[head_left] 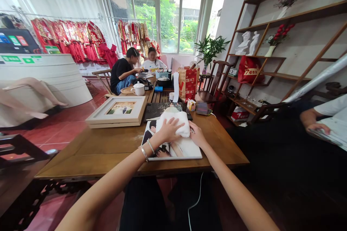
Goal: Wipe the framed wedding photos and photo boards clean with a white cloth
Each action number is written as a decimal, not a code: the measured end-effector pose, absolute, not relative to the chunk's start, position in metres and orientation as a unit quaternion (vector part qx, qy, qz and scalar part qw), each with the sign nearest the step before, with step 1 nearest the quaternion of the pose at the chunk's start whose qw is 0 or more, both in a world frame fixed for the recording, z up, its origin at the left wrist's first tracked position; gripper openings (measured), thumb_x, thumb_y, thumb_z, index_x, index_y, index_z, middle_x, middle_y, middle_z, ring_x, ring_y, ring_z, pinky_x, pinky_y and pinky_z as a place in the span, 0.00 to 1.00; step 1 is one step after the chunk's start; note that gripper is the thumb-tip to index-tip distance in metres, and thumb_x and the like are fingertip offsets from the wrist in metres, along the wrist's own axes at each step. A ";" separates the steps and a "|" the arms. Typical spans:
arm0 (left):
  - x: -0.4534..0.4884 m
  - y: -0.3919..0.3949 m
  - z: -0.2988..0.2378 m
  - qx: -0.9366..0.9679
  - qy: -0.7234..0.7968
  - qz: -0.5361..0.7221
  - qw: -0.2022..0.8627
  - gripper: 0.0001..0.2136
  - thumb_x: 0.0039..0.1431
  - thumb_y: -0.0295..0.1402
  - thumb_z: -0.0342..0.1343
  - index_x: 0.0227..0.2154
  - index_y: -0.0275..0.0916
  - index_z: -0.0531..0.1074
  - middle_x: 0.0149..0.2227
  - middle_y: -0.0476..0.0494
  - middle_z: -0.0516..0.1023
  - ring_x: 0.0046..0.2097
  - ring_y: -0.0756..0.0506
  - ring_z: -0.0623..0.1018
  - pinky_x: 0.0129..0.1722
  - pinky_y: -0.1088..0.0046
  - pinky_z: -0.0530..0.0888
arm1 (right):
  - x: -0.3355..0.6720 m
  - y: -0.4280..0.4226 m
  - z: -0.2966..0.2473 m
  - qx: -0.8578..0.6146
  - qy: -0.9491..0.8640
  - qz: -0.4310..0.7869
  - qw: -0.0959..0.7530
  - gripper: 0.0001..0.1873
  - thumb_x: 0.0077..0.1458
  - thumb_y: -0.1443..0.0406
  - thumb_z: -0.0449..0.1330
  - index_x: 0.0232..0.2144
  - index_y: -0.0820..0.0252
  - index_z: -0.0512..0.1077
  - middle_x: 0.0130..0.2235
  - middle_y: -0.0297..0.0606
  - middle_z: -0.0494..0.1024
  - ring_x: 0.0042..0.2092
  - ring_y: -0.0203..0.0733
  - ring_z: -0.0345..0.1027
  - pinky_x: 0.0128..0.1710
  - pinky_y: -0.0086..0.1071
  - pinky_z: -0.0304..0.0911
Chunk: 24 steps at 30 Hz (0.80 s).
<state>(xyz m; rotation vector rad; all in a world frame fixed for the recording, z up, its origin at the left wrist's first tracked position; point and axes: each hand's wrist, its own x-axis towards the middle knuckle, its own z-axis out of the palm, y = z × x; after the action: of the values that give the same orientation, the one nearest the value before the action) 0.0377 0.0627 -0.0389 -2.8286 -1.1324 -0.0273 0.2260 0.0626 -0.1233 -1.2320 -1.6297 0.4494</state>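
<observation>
The white cloth (pixel 173 122) hides part of the photo book (pixel 187 150) — the object (pixel 202 108) beyond is blurred.

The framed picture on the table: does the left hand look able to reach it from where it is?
Probably yes. The left hand rests on the white cloth, and only bare table lies between it and the framed picture.

The brown desk (pixel 108 148) holds a photo book (pixel 187 149) at its front edge and picture frames (pixel 118 112) by its left edge.
</observation>
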 end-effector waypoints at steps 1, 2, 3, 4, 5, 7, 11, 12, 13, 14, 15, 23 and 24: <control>0.037 0.059 -0.039 -0.926 -0.375 -0.010 0.046 0.29 0.58 0.39 0.53 0.62 0.47 0.54 0.63 0.36 0.56 0.63 0.32 0.55 0.57 0.44 0.57 | 0.226 0.062 -0.123 -0.511 -0.675 0.185 0.500 0.23 0.49 0.72 0.52 0.46 0.58 0.74 0.54 0.42 0.73 0.58 0.48 0.62 0.60 0.45 0.54; 0.037 0.054 -0.039 -0.925 -0.378 -0.011 0.044 0.29 0.58 0.39 0.53 0.62 0.47 0.55 0.64 0.36 0.56 0.64 0.32 0.55 0.57 0.43 0.56 | 0.225 0.062 -0.123 -0.511 -0.675 0.183 0.499 0.23 0.49 0.72 0.52 0.46 0.59 0.74 0.54 0.43 0.73 0.58 0.48 0.62 0.60 0.45 0.55; 0.035 0.048 -0.039 -0.924 -0.380 -0.012 0.039 0.29 0.57 0.40 0.53 0.62 0.47 0.55 0.64 0.36 0.55 0.64 0.31 0.54 0.57 0.43 0.56 | 0.225 0.062 -0.122 -0.512 -0.676 0.182 0.498 0.23 0.49 0.72 0.52 0.46 0.59 0.74 0.54 0.44 0.73 0.58 0.48 0.63 0.60 0.45 0.55; 0.034 0.040 -0.040 -0.924 -0.381 -0.014 0.034 0.30 0.56 0.40 0.54 0.62 0.46 0.55 0.64 0.35 0.55 0.64 0.31 0.54 0.57 0.42 0.56 | 0.224 0.062 -0.122 -0.514 -0.675 0.182 0.497 0.23 0.49 0.72 0.52 0.47 0.60 0.74 0.54 0.44 0.73 0.58 0.48 0.63 0.60 0.45 0.55; 0.031 0.031 -0.041 -0.925 -0.378 -0.017 0.027 0.30 0.56 0.40 0.54 0.62 0.46 0.55 0.64 0.35 0.55 0.64 0.31 0.53 0.57 0.42 0.55 | 0.224 0.062 -0.123 -0.515 -0.674 0.182 0.497 0.23 0.48 0.72 0.52 0.47 0.60 0.74 0.54 0.45 0.73 0.58 0.48 0.63 0.60 0.45 0.55; 0.026 0.012 -0.042 -0.929 -0.368 -0.030 0.016 0.31 0.55 0.39 0.54 0.62 0.47 0.54 0.64 0.36 0.54 0.65 0.31 0.52 0.58 0.41 0.52 | 0.225 0.063 -0.124 -0.514 -0.673 0.183 0.500 0.24 0.48 0.72 0.52 0.48 0.60 0.73 0.53 0.45 0.73 0.57 0.48 0.64 0.60 0.45 0.56; 0.015 -0.028 -0.049 -0.938 -0.342 -0.054 -0.006 0.34 0.53 0.40 0.55 0.63 0.51 0.51 0.65 0.39 0.51 0.65 0.31 0.49 0.59 0.40 0.47 | 0.227 0.066 -0.131 -0.491 -0.676 0.183 0.519 0.22 0.48 0.70 0.53 0.45 0.57 0.75 0.52 0.43 0.74 0.57 0.47 0.64 0.59 0.46 0.56; 0.014 -0.037 -0.051 -0.940 -0.337 -0.055 -0.011 0.35 0.52 0.40 0.55 0.63 0.51 0.50 0.66 0.39 0.50 0.66 0.31 0.48 0.59 0.40 0.47 | 0.228 0.067 -0.133 -0.486 -0.676 0.183 0.523 0.20 0.49 0.69 0.54 0.45 0.57 0.76 0.52 0.43 0.74 0.56 0.47 0.65 0.60 0.47 0.55; 0.013 -0.044 -0.053 -0.941 -0.332 -0.056 -0.015 0.35 0.52 0.41 0.55 0.63 0.52 0.49 0.66 0.40 0.49 0.66 0.31 0.47 0.59 0.39 0.46 | 0.228 0.068 -0.134 -0.483 -0.675 0.183 0.527 0.18 0.51 0.67 0.54 0.44 0.57 0.76 0.52 0.44 0.74 0.56 0.48 0.65 0.59 0.47 0.55; 0.013 -0.051 -0.055 -0.942 -0.329 -0.058 -0.017 0.35 0.53 0.42 0.55 0.63 0.52 0.49 0.66 0.40 0.48 0.66 0.31 0.46 0.59 0.39 0.45 | 0.228 0.068 -0.135 -0.482 -0.673 0.184 0.530 0.17 0.52 0.65 0.54 0.43 0.57 0.76 0.52 0.44 0.74 0.56 0.48 0.65 0.59 0.47 0.55; 0.013 -0.056 -0.058 -0.943 -0.328 -0.059 -0.016 0.36 0.53 0.44 0.54 0.63 0.52 0.48 0.67 0.40 0.47 0.66 0.31 0.46 0.59 0.39 0.45 | 0.228 0.069 -0.136 -0.482 -0.671 0.184 0.532 0.17 0.52 0.62 0.54 0.43 0.58 0.76 0.52 0.45 0.74 0.56 0.49 0.65 0.59 0.48 0.55; 0.024 -0.041 -0.059 -0.923 -0.378 -0.065 0.006 0.34 0.54 0.45 0.54 0.63 0.51 0.51 0.65 0.38 0.51 0.65 0.31 0.51 0.58 0.41 0.50 | 0.227 0.066 -0.132 -0.485 -0.674 0.194 0.523 0.19 0.50 0.66 0.54 0.45 0.58 0.75 0.52 0.43 0.74 0.56 0.47 0.65 0.59 0.45 0.56; 0.025 -0.031 -0.057 -0.921 -0.384 -0.064 0.012 0.33 0.54 0.44 0.54 0.62 0.51 0.52 0.65 0.38 0.53 0.64 0.31 0.52 0.58 0.41 0.52 | 0.227 0.066 -0.130 -0.489 -0.674 0.196 0.518 0.20 0.50 0.67 0.54 0.45 0.58 0.75 0.52 0.44 0.74 0.56 0.47 0.65 0.59 0.45 0.56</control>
<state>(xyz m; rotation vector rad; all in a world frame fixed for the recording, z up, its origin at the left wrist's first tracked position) 0.0251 -0.0312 -0.0569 -2.8721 -1.1957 -0.1982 0.2269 0.0657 -0.1303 -1.1740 -1.6168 0.4709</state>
